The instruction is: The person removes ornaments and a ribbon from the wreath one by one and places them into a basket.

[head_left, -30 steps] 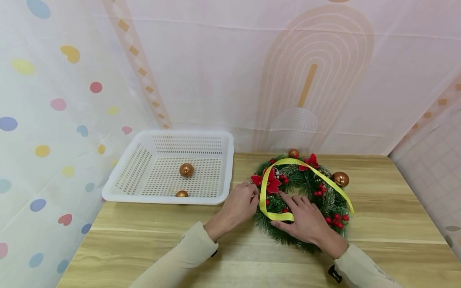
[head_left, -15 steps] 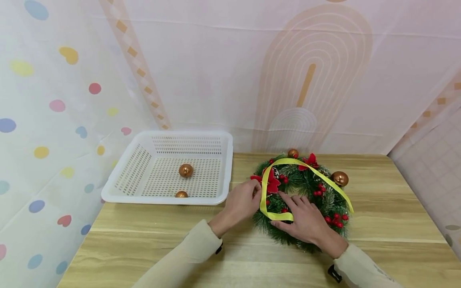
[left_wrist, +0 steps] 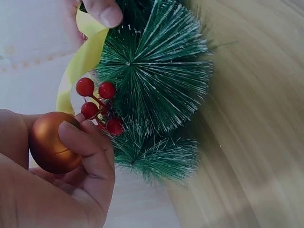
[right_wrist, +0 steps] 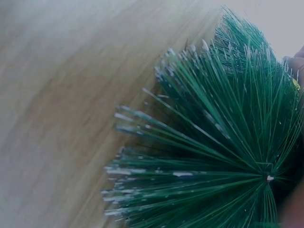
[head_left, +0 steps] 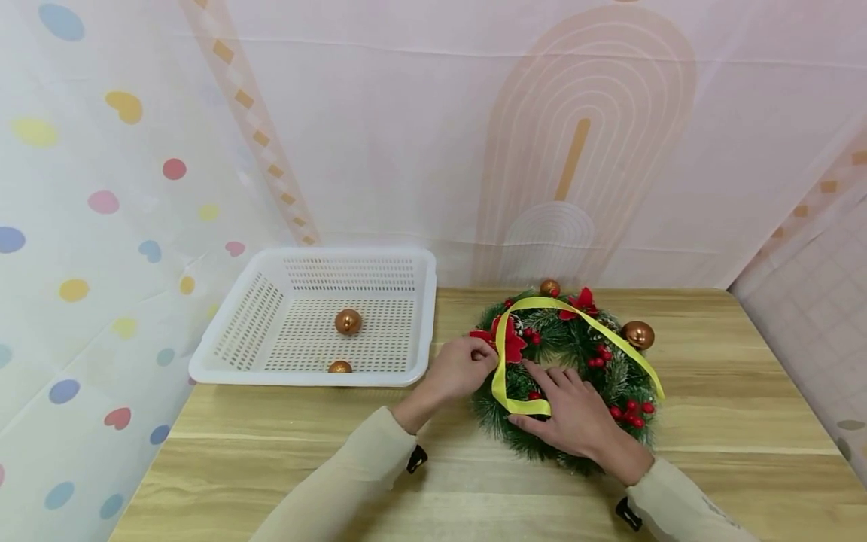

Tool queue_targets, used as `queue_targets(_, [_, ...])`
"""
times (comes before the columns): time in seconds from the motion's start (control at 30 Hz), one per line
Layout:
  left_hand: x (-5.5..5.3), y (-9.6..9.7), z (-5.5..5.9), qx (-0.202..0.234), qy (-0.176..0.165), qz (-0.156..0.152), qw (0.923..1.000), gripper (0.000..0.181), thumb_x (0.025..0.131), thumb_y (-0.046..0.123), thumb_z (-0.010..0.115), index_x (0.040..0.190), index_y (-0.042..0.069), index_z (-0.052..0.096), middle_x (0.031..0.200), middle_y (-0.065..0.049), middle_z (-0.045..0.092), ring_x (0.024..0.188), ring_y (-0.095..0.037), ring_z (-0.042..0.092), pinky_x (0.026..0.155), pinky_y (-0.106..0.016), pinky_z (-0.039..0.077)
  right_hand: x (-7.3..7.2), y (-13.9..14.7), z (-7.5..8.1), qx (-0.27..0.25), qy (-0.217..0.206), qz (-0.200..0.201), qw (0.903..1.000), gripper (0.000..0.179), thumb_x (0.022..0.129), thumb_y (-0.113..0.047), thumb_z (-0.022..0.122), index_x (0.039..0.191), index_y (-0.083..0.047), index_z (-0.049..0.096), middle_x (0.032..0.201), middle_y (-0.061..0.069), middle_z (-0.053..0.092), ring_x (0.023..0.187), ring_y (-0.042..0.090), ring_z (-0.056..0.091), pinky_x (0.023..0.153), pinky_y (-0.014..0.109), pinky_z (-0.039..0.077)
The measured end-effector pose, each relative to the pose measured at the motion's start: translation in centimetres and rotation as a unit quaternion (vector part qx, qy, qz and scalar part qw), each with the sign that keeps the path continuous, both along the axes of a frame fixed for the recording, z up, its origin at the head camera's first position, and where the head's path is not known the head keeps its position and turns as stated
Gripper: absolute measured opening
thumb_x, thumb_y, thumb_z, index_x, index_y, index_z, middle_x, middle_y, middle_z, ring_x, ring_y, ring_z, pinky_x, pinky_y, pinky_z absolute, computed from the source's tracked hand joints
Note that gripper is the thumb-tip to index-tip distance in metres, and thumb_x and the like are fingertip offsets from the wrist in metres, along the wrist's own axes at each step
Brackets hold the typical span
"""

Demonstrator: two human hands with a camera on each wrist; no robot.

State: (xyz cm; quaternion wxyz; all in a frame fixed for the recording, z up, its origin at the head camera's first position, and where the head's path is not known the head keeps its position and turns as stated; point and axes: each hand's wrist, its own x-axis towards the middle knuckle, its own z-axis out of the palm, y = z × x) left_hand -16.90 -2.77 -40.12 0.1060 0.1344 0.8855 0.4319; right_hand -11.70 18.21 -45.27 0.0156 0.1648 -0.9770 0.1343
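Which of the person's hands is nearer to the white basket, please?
Left. The left hand, holding a copper bauble, is just right of the white basket, by the left edge of the wreath; the right hand rests on the wreath, farther right.

Head view: above near side of wreath (head_left: pixel 615 382), facing forward and down, farthest; left wrist view: close, facing its edge; right wrist view: closest, facing needles (right_wrist: pixel 213 175); first two share yellow ribbon (head_left: pixel 500 380)
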Motion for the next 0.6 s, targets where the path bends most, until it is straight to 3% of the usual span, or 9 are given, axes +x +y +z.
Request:
queue_targets(0.33, [-0.09,0.27,0.25,-0.034,0.040,-0.041,0.9978,0.019,0.091,0.012,0.063,0.075,0.015,0.073,0.064,0.008,0.057,0.059,-0.006,0.049,0.057,-0.020,0.039,0.02,-0.02,-0.06,-0.003,-0.001,0.001,1.0000,0.089,0.083,-0.077,0.054,0.151,-0.021,0.042,0.131,0.013,0.059,0.116,0.036,0.055,0.081,0.054,0.050])
queue_targets(0.6, [-0.11,-0.32,0.64,-0.018,0.018,-0.034,0.9991,0.013,0.093,0.015,0.066,0.089,0.012,0.078,0.088,0.003,0.071,0.077,-0.009,0.060,0.070,-0.026,0.050,0.04,0.00,0.01,-0.001,-0.005,0.000,1.0000,0.090,0.083,-0.078,0.053,0.152,-0.022,0.041,0.132,0.012,0.059,0.117,0.036,0.054,0.082,0.055,0.050])
